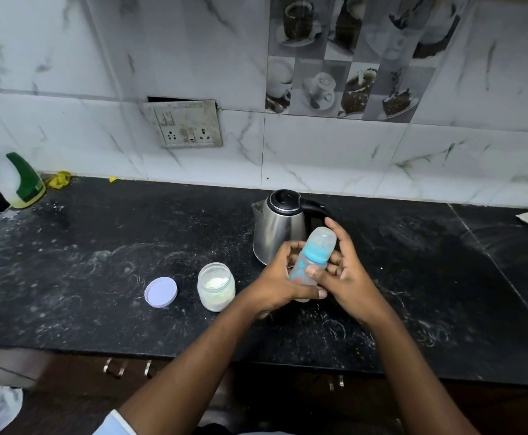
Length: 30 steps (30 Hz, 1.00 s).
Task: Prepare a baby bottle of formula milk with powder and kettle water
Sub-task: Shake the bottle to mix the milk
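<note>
Both hands grip the capped baby bottle point(311, 262) above the black countertop point(99, 277); left hand point(280, 282) wraps its body, right hand point(345, 271) closes beside its blue collar. The steel kettle point(280, 227) stands just behind; the open powder jar point(216, 286) and its lid point(161, 292) sit left.

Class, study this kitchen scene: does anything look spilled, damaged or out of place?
Yes. The switchboard hangs askew, with a dark gap above it. White powdery smears streak the black counter around the open powder jar.

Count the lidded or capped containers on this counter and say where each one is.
3. The baby bottle, capped, held in both hands; the kettle behind it, lid shut; the detergent bottle at far left. The powder jar stands open.
</note>
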{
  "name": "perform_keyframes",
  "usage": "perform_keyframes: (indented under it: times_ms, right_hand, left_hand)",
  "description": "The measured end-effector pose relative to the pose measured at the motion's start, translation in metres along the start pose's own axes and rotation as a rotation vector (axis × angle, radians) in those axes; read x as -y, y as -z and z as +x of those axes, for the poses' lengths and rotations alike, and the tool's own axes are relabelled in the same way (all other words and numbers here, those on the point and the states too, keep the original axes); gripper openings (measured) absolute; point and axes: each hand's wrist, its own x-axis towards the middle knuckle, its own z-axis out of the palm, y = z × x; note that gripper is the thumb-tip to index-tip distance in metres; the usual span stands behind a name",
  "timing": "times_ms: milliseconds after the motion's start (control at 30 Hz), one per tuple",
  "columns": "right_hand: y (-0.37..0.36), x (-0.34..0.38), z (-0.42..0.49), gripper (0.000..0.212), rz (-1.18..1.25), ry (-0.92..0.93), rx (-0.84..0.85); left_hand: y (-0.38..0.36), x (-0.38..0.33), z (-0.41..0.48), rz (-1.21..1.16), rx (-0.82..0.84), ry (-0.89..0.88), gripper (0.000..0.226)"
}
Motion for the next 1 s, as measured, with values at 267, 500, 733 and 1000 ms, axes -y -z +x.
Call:
perform_keyframes:
  times_ms: [267, 500, 733, 1000]
  right_hand:
    - [-0.001, -0.010, 0.002, 0.096, 0.011, 0.021, -0.032]
    - [-0.010, -0.020, -0.003, 0.095, -0.072, 0.068, -0.154]
    - [-0.008, -0.027, -0.002, 0.090, 0.081, -0.002, -0.161]
    - [-0.016, 0.002, 0.001, 0.087, 0.509, 0.037, -0.411]
  left_hand:
    - [0.005, 0.010, -0.017, -0.017, -0.121, -0.038, 0.066]
    - [0.021, 0.087, -0.030, 0.843, 0.022, -0.124, 0.077]
    - [0.029, 0.156, -0.038, 1.426, 0.059, 0.029, 0.094]
    - [0.029, 0.161, -0.041, 1.422, 0.024, 0.085, 0.109]
